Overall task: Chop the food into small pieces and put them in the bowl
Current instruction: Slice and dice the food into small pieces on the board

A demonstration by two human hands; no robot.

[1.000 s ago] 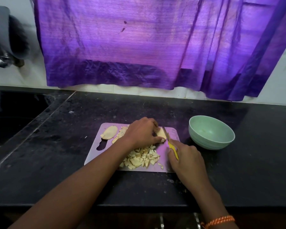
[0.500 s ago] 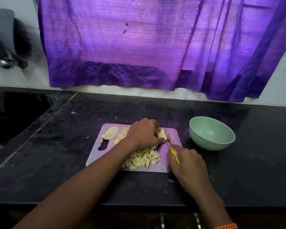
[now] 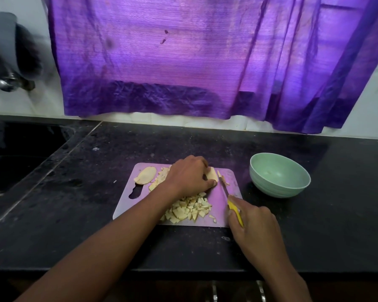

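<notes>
- Fingers of the left hand (image 3: 189, 176) are curling over a pale yellow slab of peeled food (image 3: 212, 173) at the far side of the flat grey cutting board (image 3: 216, 205), holding it down.
- Right hand (image 3: 254, 227) is gripping the yellow-handled knife (image 3: 229, 199), its blade lying just right of that slab.
- Pale diced pieces (image 3: 189, 209) are lying heaped at the board's near middle.
- Round mint-green bowl (image 3: 279, 175) is sitting just right of the board, on the black stone counter (image 3: 336, 214).
</notes>
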